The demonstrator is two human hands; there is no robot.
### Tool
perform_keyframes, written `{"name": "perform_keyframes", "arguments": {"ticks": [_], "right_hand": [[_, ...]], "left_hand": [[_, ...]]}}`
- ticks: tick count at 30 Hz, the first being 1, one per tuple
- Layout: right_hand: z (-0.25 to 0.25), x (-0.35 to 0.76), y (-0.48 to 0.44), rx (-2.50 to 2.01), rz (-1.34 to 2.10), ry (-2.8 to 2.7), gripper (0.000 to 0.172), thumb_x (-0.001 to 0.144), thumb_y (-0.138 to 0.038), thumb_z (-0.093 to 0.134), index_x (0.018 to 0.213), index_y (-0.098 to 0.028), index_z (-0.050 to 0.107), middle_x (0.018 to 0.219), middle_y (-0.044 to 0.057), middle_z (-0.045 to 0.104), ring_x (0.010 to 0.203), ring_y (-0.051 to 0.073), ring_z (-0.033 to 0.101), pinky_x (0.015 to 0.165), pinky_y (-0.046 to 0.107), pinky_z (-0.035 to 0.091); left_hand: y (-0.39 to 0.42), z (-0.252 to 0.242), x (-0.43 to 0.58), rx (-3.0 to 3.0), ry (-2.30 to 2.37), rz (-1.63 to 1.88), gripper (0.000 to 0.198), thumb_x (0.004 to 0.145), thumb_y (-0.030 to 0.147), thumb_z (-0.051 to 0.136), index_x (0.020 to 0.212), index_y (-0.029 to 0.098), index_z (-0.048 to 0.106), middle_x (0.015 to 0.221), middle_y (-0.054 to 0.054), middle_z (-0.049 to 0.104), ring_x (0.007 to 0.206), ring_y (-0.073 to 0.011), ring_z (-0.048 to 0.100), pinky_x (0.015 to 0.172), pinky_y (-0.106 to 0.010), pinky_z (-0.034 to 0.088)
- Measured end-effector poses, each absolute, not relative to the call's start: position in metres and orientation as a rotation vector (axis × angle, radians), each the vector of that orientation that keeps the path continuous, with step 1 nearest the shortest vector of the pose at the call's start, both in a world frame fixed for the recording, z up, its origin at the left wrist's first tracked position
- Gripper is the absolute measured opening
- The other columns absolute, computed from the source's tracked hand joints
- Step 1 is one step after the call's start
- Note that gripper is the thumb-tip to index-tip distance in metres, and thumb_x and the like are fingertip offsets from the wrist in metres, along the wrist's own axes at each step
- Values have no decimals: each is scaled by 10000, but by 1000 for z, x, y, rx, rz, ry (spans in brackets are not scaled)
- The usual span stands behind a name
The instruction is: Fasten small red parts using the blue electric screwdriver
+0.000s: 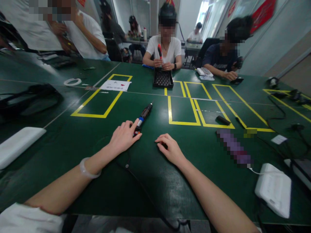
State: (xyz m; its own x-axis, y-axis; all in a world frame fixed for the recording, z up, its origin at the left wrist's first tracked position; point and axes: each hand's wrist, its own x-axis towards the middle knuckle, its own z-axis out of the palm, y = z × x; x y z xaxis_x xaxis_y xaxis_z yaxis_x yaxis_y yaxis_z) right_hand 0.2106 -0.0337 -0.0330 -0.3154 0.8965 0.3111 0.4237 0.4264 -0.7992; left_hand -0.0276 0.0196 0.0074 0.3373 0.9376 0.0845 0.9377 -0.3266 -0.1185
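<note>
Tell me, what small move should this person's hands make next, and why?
Probably close the left hand more fully around the black-and-blue tool, I'd say. That hand touches the tool's near end but does not look wrapped around it, though its underside is hidden. The right hand sits apart from the tool, with nothing visible in its fingers.

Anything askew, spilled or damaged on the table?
Mildly: the paper sheet lies across a yellow tape outline, covering parts of its sides rather than fitting inside. No spill or damage visible; the black tool at the left hand looks fine.
</note>
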Motion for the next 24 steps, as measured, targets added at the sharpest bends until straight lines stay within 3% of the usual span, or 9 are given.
{"name": "perform_keyframes", "arguments": {"ticks": [8,12,19,24], "right_hand": [[-30,210,-35,-1149,743,-1967,148,898,-140,552,974,-203,662,1016,65,617,975,185,611,885,332,487],[-28,209,-35,-1171,733,-1988,142,899,-140,554,970,-198,663,1016,71,624,993,197,606,898,351,480],[-29,210,-35,-1165,720,-2009,144,906,-150,553,978,-209,662,1017,69,629,1000,199,604,906,358,476],[-31,210,-34,-1155,720,-2006,145,903,-150,556,978,-216,662,1011,64,632,994,198,605,902,356,478]], "left_hand": [[60,9,-126,-2279,-1976,78,724,936,600,300,1502,149,294,1253,-190,484,1051,-311,519,847,-400,450],[79,9,-173,-2252,-2049,77,759,936,596,331,1506,97,270,1271,-201,474,1066,-285,503,910,-423,434],[101,9,-225,-2176,-2221,144,801,924,618,337,1516,86,241,1354,-224,435,1132,-321,483,915,-476,439],[99,30,-231,-2176,-2241,116,852,880,622,474,1441,-6,344,1379,-253,440,1149,-307,497,945,-501,433]]}}
